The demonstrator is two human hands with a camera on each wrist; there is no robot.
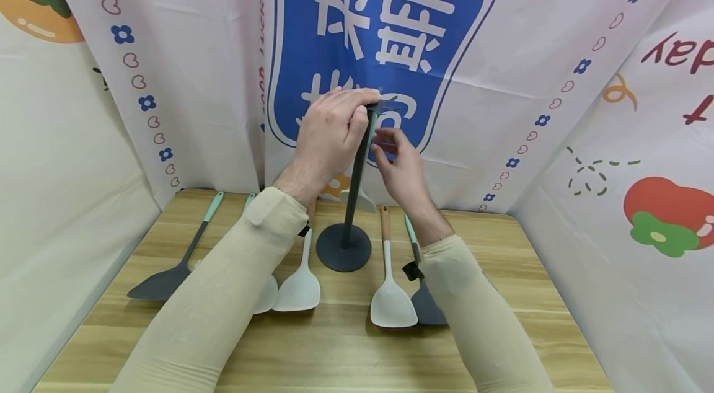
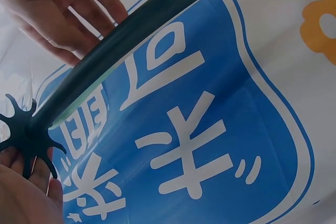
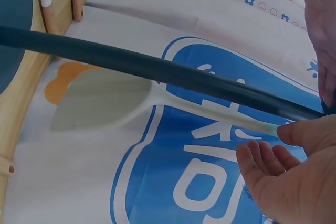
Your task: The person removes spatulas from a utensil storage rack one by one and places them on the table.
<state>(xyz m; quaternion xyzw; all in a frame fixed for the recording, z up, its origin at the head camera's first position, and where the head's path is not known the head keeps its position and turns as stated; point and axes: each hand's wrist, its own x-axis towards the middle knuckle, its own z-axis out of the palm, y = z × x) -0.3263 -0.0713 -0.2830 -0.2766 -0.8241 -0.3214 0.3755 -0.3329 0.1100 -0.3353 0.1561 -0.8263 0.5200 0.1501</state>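
A dark utensil stand (image 1: 357, 179) with a round base and a hooked top stands upright on the table. My left hand (image 1: 334, 126) grips its top, and in the left wrist view its fingers lie among the hooks (image 2: 29, 129). An off-white spatula (image 3: 105, 100) with a mint handle end hangs beside the pole on the far side, head downward. My right hand (image 1: 403, 170) is to the right of the pole, fingers apart and loosely bent. In the right wrist view its thumb (image 3: 302, 134) is at the spatula's mint end; whether they touch is unclear.
On the wooden table (image 1: 334, 356) lie a dark spatula (image 1: 173, 278) at left, two pale spatulas, one partly hidden by my left sleeve, a white spatula (image 1: 393, 303) with a wooden handle, and another dark spatula (image 1: 428, 307). A printed cloth (image 1: 491, 27) hangs behind.
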